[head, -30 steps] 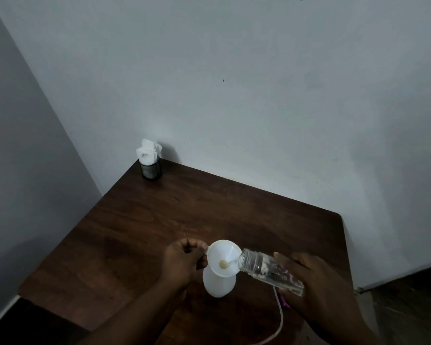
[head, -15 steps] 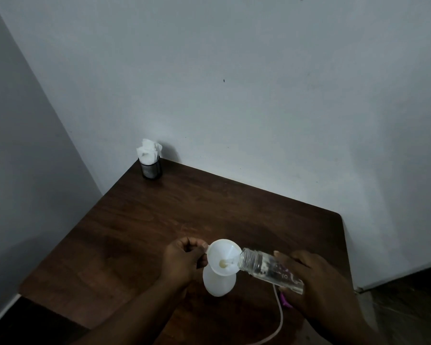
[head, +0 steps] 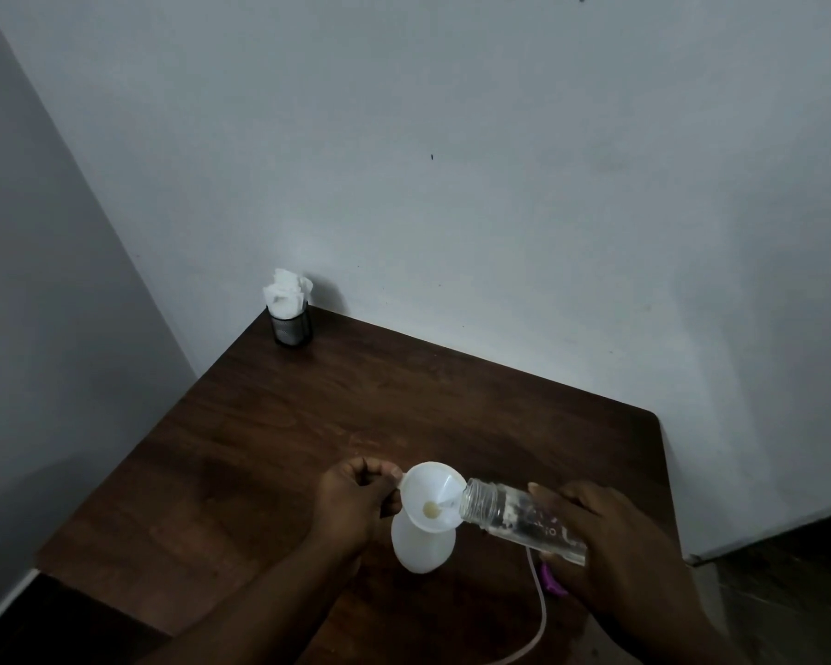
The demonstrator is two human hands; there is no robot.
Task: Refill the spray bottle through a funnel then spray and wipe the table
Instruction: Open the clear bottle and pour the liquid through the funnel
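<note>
A dark brown wooden surface (head: pixel 308 424) fills a corner between pale walls (head: pixel 452 184). Near its front edge, a person's right hand (head: pixel 615 544) grips a tilted clear plastic bottle (head: pixel 514 518), its open mouth at the funnel's rim. The left hand (head: pixel 351 506), fingers curled, pinches that rim's tab. Between the hands a white plastic spray bottle (head: pixel 421 549) stands upright with a white plastic funnel (head: pixel 430 496) in its neck. A black mesh cup (head: pixel 291 326) of white tissues (head: pixel 286 292) stands in the far corner. A thin white tube (head: pixel 540 599) trails beneath the right hand.

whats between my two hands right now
Head view: the funnel seated in the spray bottle, pinched by the left hand, and the neck of the clear bottle the right hand tips over it.
</note>
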